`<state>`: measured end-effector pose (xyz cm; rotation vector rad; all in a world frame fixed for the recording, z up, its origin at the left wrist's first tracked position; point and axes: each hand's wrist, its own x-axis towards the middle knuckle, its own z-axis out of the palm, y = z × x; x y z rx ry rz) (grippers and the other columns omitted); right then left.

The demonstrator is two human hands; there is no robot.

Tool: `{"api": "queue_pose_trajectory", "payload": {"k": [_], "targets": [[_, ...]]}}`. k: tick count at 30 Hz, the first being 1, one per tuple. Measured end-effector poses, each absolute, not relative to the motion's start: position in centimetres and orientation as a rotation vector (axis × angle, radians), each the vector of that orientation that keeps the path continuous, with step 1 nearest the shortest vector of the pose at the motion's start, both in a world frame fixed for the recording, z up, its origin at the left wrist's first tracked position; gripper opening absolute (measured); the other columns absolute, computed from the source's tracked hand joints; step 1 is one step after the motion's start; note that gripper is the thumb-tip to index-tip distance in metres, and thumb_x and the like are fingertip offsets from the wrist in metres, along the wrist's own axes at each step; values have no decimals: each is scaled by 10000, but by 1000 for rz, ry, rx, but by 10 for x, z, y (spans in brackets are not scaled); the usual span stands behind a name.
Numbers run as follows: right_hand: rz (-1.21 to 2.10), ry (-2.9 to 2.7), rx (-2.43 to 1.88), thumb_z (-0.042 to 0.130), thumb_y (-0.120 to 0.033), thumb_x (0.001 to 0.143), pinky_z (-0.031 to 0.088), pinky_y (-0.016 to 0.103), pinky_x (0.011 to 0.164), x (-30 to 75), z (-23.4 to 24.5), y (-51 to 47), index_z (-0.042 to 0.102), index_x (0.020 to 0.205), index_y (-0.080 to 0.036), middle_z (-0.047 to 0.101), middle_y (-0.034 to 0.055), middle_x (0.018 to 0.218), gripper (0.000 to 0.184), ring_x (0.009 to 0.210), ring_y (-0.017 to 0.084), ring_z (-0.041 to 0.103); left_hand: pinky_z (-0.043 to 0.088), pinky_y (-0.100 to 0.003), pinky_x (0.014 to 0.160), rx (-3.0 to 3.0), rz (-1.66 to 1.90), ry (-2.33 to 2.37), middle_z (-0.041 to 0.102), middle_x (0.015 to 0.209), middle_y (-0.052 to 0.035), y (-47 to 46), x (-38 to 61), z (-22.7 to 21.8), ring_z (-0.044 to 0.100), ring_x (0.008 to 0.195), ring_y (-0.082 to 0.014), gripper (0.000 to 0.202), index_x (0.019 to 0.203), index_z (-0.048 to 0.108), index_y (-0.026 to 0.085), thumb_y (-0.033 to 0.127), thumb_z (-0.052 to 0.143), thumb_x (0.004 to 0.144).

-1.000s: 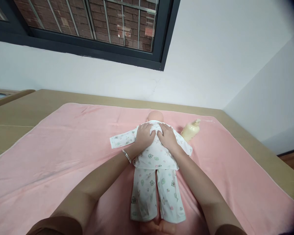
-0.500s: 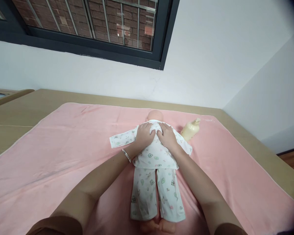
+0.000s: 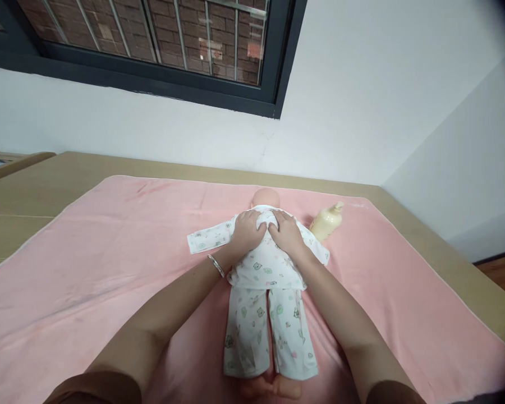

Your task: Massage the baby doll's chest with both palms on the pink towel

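Observation:
A baby doll (image 3: 266, 197) in white printed pyjamas (image 3: 264, 314) lies on a pink blanket (image 3: 88, 269), head away from me. My left hand (image 3: 248, 231) rests flat on the left side of its chest, fingers spread over the top. My right hand (image 3: 287, 233) lies flat on the right side of the chest, thumb near the collar. Both hands press on the fabric and neither grips anything. A silver bangle (image 3: 216, 265) circles my left wrist. The doll's bare feet (image 3: 273, 388) show at the bottom.
A cream-coloured bottle (image 3: 327, 221) lies on the blanket just right of the doll's shoulder. The blanket covers a wooden table (image 3: 33, 191) set against a white wall under a dark-framed window (image 3: 160, 50). The table's right edge (image 3: 458, 264) drops to the floor.
My hands stay in the same place on the doll's chest. Only the view has shifted slightly.

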<state>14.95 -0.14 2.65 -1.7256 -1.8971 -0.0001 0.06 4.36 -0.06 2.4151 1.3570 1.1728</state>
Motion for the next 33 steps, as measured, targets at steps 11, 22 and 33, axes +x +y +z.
{"api": "queue_pose_trajectory", "payload": {"k": [11, 22, 33], "targets": [[3, -1928, -1704, 481, -254, 868, 336, 469, 1159, 153, 26, 0, 577, 1382, -174, 588, 122, 1408, 530, 1353, 281, 490, 490, -435, 1022, 2383, 1194, 1327, 705, 1120, -102, 46, -1, -2, 622, 1105, -274, 264, 1087, 636, 176, 246, 523, 859], [-62, -1904, -1651, 484, -224, 865, 437, 330, 1094, 153, 23, -2, 667, 1284, -193, 667, 66, 1317, 459, 1252, 220, 594, 469, -436, 1036, 2417, 1231, 1303, 690, 1132, -113, 44, -2, -5, 604, 1117, -271, 233, 1078, 635, 174, 251, 489, 913], [-371, -1866, -1689, 470, -193, 866, 451, 258, 741, 144, 21, -10, 727, 880, -181, 739, 63, 837, 258, 800, 192, 659, 516, -401, 855, 2625, 1454, 1263, 670, 895, -111, 38, -1, -5, 605, 920, -258, 170, 850, 611, 183, 192, 461, 930]]}}
